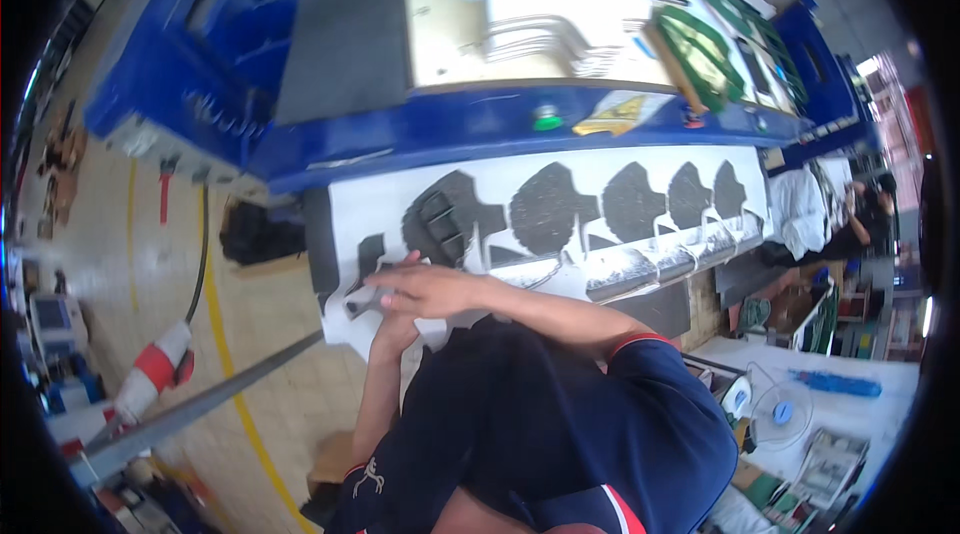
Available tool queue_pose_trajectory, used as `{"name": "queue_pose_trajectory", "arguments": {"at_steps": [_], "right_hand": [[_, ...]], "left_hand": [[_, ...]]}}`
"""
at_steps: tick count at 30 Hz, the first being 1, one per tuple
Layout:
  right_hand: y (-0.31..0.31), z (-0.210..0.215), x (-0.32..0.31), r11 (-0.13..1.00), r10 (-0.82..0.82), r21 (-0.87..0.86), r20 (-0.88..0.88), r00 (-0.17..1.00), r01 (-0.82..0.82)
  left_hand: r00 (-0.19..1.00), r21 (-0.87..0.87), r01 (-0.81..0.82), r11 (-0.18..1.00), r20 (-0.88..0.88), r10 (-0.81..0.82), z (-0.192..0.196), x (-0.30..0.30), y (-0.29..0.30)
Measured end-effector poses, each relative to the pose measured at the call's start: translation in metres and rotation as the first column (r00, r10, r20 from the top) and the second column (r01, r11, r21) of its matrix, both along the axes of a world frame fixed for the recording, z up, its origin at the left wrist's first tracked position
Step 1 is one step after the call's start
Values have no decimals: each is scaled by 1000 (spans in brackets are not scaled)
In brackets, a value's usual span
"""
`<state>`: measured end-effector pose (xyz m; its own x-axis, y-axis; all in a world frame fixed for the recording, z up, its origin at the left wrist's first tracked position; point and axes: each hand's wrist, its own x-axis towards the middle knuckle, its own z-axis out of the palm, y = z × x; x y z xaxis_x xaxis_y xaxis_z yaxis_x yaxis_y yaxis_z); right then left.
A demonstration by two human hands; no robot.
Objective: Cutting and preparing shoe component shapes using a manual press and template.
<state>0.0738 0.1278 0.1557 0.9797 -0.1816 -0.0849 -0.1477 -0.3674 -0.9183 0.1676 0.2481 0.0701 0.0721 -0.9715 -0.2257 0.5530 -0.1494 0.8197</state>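
A white sheet [370,194] with several dark, rounded shapes stretches across the table before me. On the leftmost large shape lies a dark ribbed piece [440,222]. My right hand [430,290] reaches across to the sheet's near left corner, its fingers stretched out and pointing left. Just beneath it is my left hand [396,330], its fingers mostly covered by the right one. Both hands are close to the sheet's narrow, cut-up end, beside a small dark shape [370,254]. Whether the left fingers pinch the sheet is hidden.
A blue machine beam [440,124] runs behind the sheet, with a green button [547,119] on it. Beyond it are stacked white pieces [560,4] and a dark board [345,39]. A grey bar [200,404] extends at left. Another person [875,214] is at far right.
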Motion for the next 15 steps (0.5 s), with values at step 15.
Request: {"name": "queue_pose_trajectory", "arguments": {"at_steps": [15], "right_hand": [[-82,-28,-237,885,-294,-287,266,918,367]], "left_hand": [[833,350,488,800,88,-546,2,-142,-113]]}}
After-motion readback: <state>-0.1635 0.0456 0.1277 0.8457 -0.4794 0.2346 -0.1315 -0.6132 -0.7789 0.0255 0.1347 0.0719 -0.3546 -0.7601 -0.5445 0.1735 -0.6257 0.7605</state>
